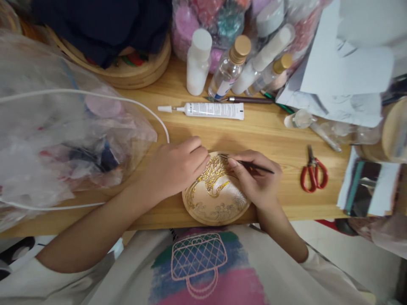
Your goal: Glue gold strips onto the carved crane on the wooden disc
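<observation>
A round pale-peach panel in a wooden rim (208, 218) lies at the table's front edge. Raised gold leaf-like shapes (212, 176) cover its upper part, and thin dark wave lines run along its lower part. My left hand (179, 167) is closed over the panel's upper left edge, its fingertips tucked out of sight; whatever they pinch is hidden. In my right hand (259, 180) is a pair of dark tweezers (259, 166), gripped between thumb and fingers. Their tips are over the top of the gold pattern, and that hand rests on the panel's right side.
Beyond the panel lies a white glue tube (214, 111), with several bottles (227, 70) behind it. Red-handled pliers (314, 173) lie to the right. Plastic bags (63, 140) and a white cable (136, 103) fill the left. Papers (346, 67) sit at the back right.
</observation>
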Available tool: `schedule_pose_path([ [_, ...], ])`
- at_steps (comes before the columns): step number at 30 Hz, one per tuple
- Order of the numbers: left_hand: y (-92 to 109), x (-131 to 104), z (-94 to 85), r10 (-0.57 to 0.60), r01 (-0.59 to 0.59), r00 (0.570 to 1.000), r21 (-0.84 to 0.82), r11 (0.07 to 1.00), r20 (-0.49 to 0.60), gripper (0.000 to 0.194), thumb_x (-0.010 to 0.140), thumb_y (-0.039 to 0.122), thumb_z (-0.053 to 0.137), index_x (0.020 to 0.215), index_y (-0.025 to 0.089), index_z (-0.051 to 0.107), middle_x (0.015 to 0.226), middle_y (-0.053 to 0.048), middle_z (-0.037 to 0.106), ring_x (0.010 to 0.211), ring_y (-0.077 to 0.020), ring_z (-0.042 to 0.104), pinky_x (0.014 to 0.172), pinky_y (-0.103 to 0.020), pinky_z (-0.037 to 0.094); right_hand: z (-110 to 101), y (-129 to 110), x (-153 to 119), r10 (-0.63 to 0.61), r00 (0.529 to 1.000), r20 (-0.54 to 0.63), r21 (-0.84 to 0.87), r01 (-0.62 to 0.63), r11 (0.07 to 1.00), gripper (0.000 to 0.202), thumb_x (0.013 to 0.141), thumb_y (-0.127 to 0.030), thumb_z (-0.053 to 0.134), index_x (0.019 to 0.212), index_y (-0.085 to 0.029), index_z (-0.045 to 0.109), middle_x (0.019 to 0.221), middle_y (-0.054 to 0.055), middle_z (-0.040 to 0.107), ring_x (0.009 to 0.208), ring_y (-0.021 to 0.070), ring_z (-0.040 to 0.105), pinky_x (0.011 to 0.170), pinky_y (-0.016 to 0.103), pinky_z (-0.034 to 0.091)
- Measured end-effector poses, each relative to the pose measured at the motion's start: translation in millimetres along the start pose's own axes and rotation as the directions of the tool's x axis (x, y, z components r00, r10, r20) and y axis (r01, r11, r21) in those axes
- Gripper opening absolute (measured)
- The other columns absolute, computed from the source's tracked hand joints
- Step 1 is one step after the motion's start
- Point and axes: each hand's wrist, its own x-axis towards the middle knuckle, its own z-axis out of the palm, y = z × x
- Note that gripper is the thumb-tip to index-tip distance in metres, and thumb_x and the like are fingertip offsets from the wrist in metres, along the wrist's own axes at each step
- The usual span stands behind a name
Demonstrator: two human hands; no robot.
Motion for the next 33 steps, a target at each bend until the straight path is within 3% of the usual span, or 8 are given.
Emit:
schedule_pose_path([
  [25,0.4,-0.2,-2.0,-0.023,0.024,0.998,-0.020,1.000,0.051,0.026,0.098,0.025,0.047,0.084,0.016,0.068,0.081,-0.002,0.066,0.060,-0.0123,0.057,0.050,-0.028,0.034,-0.3,-2.4,-0.3,0.032,0.999,0.005,0.000,-0.032,1.000,0.007,0.081,-0.018,0.072,0.083,-0.025,0.074,0.081,-0.001,0.078,0.071,0.0142,0.072,0.068,0.026,0.061],
  [33,-0.2,0.8,-0.7,-0.003,0.003,1.000,-0.008,1.000,0.022,0.027,0.097,0.026,0.048,0.083,0.016,0.069,0.078,-0.001,0.066,0.058,-0.0121,0.057,0.049,-0.027,0.034,-1.2,-2.6,-1.6,0.048,0.999,-0.006,0.015,-0.048,0.999,0.007,0.081,-0.018,0.072,0.083,-0.024,0.074,0.080,-0.001,0.076,0.068,0.0130,0.071,0.063,0.024,0.058],
])
